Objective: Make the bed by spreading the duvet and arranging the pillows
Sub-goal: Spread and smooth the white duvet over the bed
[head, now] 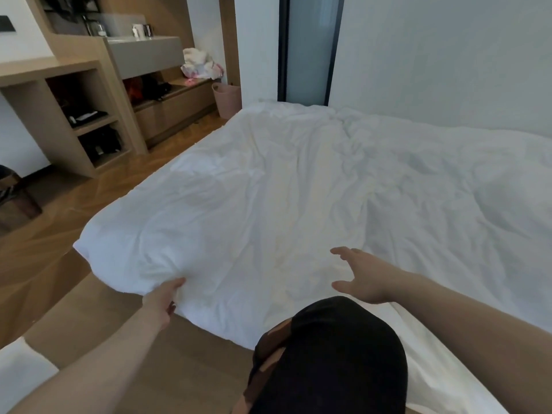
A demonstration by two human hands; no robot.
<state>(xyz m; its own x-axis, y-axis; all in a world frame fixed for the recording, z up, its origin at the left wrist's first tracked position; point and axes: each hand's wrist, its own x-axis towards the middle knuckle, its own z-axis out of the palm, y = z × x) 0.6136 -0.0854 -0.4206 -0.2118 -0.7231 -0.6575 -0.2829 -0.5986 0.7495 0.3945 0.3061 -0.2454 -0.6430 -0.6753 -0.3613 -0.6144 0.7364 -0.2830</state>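
Your left hand (162, 300) grips the near corner of the white duvet (268, 186), which lies rumpled across the bed. Your right hand (363, 277) hovers just above it, fingers spread, grasping nothing.

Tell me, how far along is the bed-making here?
Done so far: the white duvet already lies across most of the bed, though it is heavily wrinkled. In hand: the left hand grips the duvet's near edge by its corner, while the right hand reaches out open above the cover, apparently to smooth it. Left to do: flattening the creases and arranging the pillows, none of which can be seen in this view.
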